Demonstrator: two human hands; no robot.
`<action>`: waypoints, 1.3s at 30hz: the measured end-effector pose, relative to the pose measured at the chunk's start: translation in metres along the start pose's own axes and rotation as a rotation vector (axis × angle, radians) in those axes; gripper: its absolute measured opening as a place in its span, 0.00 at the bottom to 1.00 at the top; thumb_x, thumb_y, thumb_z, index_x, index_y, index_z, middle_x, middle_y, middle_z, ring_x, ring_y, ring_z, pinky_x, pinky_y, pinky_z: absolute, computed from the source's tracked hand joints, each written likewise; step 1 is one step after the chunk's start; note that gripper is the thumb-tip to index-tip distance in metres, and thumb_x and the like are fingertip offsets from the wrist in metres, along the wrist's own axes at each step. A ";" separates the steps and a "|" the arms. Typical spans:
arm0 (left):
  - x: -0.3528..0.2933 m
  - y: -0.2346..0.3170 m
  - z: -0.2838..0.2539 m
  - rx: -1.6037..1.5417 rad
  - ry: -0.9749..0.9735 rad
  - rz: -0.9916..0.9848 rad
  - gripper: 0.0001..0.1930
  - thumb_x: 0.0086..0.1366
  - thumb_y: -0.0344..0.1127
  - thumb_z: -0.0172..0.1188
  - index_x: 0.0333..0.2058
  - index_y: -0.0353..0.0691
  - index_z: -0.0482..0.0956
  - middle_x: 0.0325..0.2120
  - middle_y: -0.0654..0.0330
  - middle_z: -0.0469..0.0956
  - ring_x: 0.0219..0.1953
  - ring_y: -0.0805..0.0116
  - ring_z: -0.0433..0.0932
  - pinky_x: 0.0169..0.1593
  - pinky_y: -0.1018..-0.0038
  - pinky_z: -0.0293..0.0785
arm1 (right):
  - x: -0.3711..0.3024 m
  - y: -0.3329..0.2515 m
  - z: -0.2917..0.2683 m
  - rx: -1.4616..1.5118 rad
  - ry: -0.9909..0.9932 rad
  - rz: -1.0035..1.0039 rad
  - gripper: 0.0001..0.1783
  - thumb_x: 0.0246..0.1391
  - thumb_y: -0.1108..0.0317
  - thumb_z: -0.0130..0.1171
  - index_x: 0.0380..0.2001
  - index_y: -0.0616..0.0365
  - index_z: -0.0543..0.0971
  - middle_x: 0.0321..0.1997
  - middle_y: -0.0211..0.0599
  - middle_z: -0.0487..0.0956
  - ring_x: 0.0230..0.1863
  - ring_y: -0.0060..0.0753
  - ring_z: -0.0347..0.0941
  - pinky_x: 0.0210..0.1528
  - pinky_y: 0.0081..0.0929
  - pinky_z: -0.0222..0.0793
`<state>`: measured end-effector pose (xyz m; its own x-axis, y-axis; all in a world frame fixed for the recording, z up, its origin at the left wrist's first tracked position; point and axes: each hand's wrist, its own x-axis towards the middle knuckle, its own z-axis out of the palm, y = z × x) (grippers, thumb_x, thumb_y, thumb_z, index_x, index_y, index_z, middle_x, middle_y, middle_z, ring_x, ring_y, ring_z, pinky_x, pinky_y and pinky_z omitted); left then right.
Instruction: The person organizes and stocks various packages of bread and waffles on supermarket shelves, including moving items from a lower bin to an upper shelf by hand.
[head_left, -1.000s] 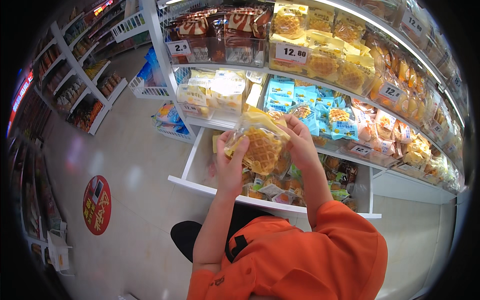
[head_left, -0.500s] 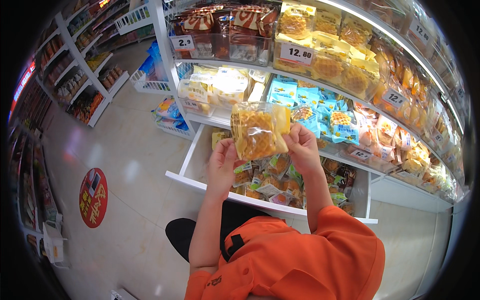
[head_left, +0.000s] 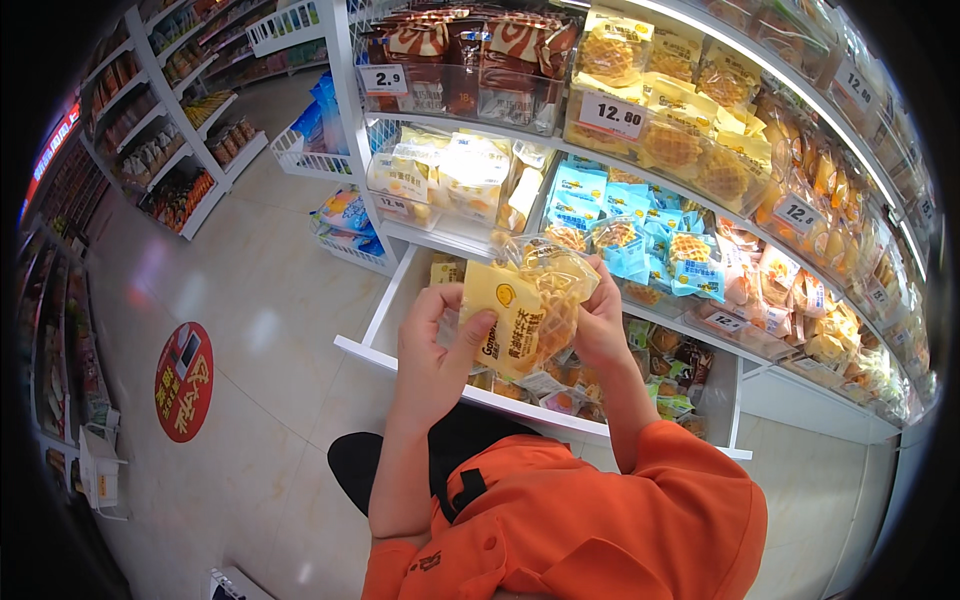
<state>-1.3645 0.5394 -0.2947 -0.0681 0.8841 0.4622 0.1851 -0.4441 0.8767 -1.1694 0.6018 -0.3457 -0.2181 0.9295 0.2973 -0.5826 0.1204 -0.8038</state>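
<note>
Between my two hands is a packaged waffle point(head_left: 545, 318) in a clear and yellow wrapper, its printed yellow side tilted up toward me. My left hand point(head_left: 440, 340) pinches the yellow left edge, thumb on top. On the opposite edge, my right hand point(head_left: 602, 318) grips the clear part of the wrapper; some of its fingers are hidden behind it. Below the waffle, an open white drawer point(head_left: 385, 350) holds several small wrapped pastries point(head_left: 565, 395). The waffle hides part of the drawer's contents.
Ahead, shelves carry blue-wrapped waffles point(head_left: 650, 235), yellow waffle packs point(head_left: 680, 120), brown bread bags point(head_left: 470, 60) and white-and-yellow packs point(head_left: 450, 175). White wire baskets point(head_left: 310, 155) hang at the shelf end. A round red sticker point(head_left: 184, 382) lies on the floor at left.
The waffle pack has been turned so its yellow printed side now shows, and it sits slightly lower. My left hand has shifted its hold onto that side.
</note>
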 end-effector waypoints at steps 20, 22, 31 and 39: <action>0.008 0.032 -0.003 0.299 0.035 0.385 0.07 0.59 0.28 0.59 0.35 0.37 0.72 0.33 0.54 0.77 0.32 0.61 0.77 0.33 0.73 0.72 | 0.032 -0.080 0.007 -0.976 -0.467 -0.487 0.21 0.32 0.72 0.65 0.35 0.59 0.74 0.37 0.38 0.75 0.40 0.36 0.73 0.42 0.29 0.69; 0.010 0.030 -0.002 0.257 0.056 0.385 0.07 0.59 0.28 0.59 0.36 0.36 0.71 0.35 0.54 0.77 0.35 0.63 0.77 0.35 0.74 0.71 | 0.052 -0.116 -0.011 -1.099 -0.217 -0.668 0.15 0.35 0.76 0.62 0.32 0.60 0.75 0.35 0.37 0.78 0.38 0.37 0.74 0.42 0.29 0.69; 0.001 0.002 -0.006 0.262 0.070 0.191 0.09 0.59 0.28 0.57 0.39 0.36 0.72 0.34 0.56 0.75 0.32 0.65 0.75 0.35 0.73 0.70 | 0.209 -0.206 -0.097 -1.370 0.608 -0.849 0.13 0.59 0.65 0.53 0.41 0.65 0.69 0.38 0.46 0.73 0.41 0.39 0.70 0.44 0.34 0.66; -0.012 -0.067 -0.006 0.356 -0.007 -0.106 0.15 0.58 0.30 0.57 0.44 0.37 0.69 0.37 0.56 0.75 0.32 0.64 0.76 0.39 0.69 0.71 | 0.216 -0.233 -0.096 -1.600 0.279 -0.411 0.54 0.25 0.41 0.76 0.47 0.73 0.66 0.44 0.58 0.76 0.45 0.48 0.75 0.50 0.34 0.71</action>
<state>-1.3821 0.5579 -0.3578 -0.0989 0.9239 0.3697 0.5068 -0.2730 0.8177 -1.0054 0.8084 -0.1435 -0.0251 0.7564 0.6536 0.8073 0.4009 -0.4330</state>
